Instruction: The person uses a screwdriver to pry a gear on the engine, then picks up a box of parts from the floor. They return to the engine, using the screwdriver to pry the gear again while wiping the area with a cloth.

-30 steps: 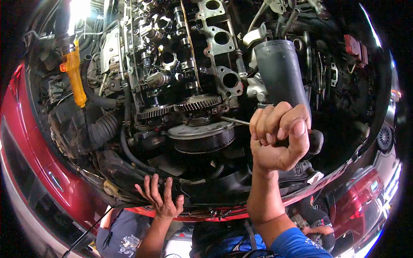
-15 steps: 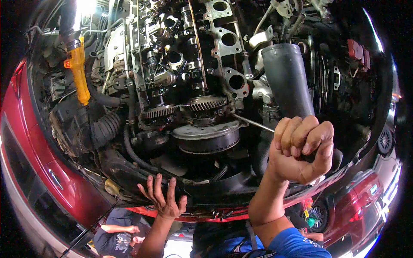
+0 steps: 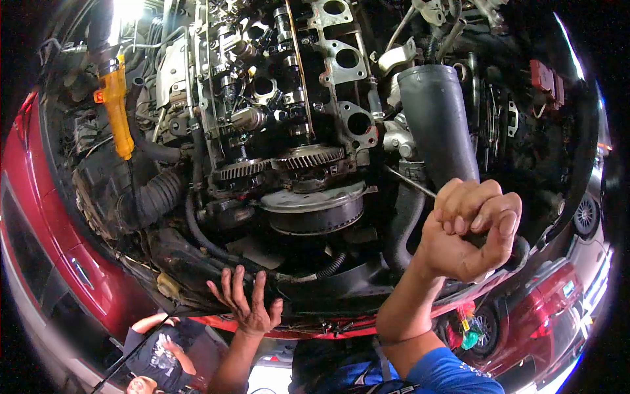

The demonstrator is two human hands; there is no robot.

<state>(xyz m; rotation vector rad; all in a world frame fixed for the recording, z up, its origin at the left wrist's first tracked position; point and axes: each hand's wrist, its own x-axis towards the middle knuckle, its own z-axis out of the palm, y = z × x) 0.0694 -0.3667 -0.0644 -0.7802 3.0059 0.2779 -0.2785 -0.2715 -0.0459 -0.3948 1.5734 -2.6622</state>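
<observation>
The two bare hands lie well apart: the left hand (image 3: 246, 303), fingers spread and extended, rests at the black front crosspiece (image 3: 354, 284) of the engine bay, while the right hand (image 3: 471, 226) is curled into a fist around a slender, straight metal rod (image 3: 410, 182). The rod emerges from the fist and slants up toward the engine, its gripped portion hidden by the fingers; its tip lies to the right of a black, drum-shaped part with a grey metal top (image 3: 315, 213), and whether it touches anything cannot be told. A thick, matt-black cylindrical duct (image 3: 436, 121) stands just above the fist, and a dark, curved hose (image 3: 401, 236) descends beneath the rod. Above the drum-shaped part, two toothed metal gears (image 3: 308, 156) sit side by side at the near end of the exposed engine top. At left, a yellow-handled work lamp (image 3: 115, 115) hangs above a black corrugated hose (image 3: 157, 196). At lower left, another person in a dark shirt (image 3: 157, 358) appears beyond the car's front edge.
</observation>
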